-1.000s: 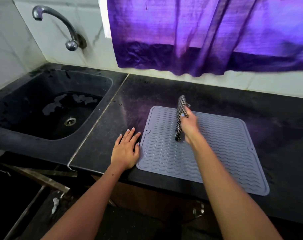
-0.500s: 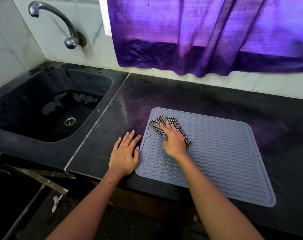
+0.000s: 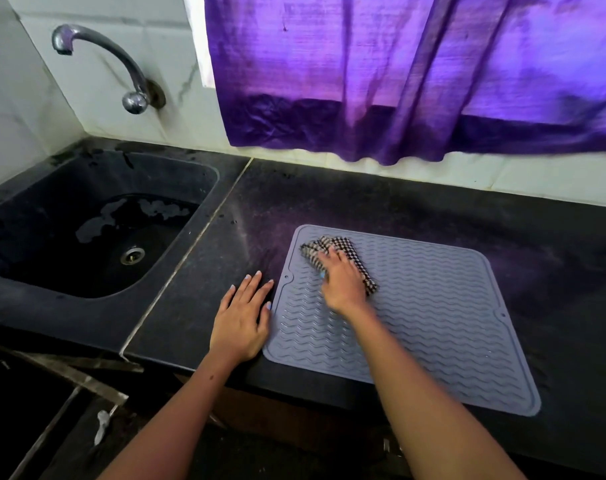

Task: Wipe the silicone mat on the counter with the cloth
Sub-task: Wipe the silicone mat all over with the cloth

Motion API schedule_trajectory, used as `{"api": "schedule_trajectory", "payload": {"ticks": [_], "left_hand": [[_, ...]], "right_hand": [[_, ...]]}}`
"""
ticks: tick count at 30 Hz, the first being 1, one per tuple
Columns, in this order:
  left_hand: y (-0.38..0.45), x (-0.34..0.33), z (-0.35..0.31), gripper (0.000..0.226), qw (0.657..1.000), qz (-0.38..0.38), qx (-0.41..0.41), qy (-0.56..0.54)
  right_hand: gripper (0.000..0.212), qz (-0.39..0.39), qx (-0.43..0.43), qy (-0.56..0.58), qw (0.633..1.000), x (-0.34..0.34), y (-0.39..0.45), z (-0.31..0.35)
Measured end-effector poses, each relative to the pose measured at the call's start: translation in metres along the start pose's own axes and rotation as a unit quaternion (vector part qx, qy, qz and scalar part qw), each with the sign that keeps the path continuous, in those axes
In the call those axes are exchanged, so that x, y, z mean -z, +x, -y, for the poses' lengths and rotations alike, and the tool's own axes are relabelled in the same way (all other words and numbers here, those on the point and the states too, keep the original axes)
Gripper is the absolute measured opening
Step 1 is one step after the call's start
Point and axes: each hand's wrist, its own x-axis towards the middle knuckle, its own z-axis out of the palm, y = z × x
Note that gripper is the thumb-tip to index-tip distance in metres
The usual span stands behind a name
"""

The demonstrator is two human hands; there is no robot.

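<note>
Because the silicone mat [image 3: 433, 317] lies flat on the dark counter [image 3: 398, 202] with its near edge close to the counter's front, its whole ribbed face is open to wiping. Bunched on the mat's far left corner sits the checked cloth [image 3: 336, 251], and the right hand [image 3: 343, 285] presses it down from above; the cloth shows beyond the fingertips and along the hand's right side, so most of it is under the palm and fingers. Those fingers look slightly bent over the cloth, though motion blur keeps me from telling whether they pinch it or only press. Just beside the mat's left edge, the left hand [image 3: 242, 323] rests flat on the counter, fingers straight and close together, the thumb touching or nearly touching the mat's rim, probably to keep the mat from sliding. Further left lies the sink [image 3: 24, 271], below the tap [image 3: 121, 60]; a purple curtain [image 3: 398, 81] hangs behind.
</note>
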Motion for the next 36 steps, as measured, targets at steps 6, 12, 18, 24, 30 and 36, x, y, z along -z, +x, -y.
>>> {"api": "schedule_trajectory", "payload": {"ticks": [6,12,18,24,30,36], "left_hand": [[0.000,-0.003,0.001,0.064,1.000,-0.007,0.001,0.001],[0.001,-0.001,0.001,0.064,1.000,-0.009,0.001,-0.014],[0.000,0.000,0.001,0.067,1.000,-0.007,-0.003,-0.011],[0.001,-0.003,0.004,0.067,1.000,-0.001,-0.002,-0.002],[0.002,-0.005,0.003,0.065,1.000,-0.006,0.002,-0.002],[0.001,-0.003,0.003,0.065,1.000,0.001,0.001,0.000]], "right_hand": [[0.066,0.037,0.030,-0.048,0.998,-0.009,0.002,-0.012],[0.054,0.063,-0.042,0.167,0.983,0.009,0.014,-0.019],[0.043,-0.169,-0.246,0.567,0.768,0.053,0.028,-0.028],[0.059,-0.095,-0.083,0.128,0.984,0.032,0.009,-0.045],[0.072,0.004,-0.040,-0.075,0.996,0.005,0.007,-0.055],[0.050,0.030,-0.108,0.155,0.981,0.034,0.020,-0.062]]}}
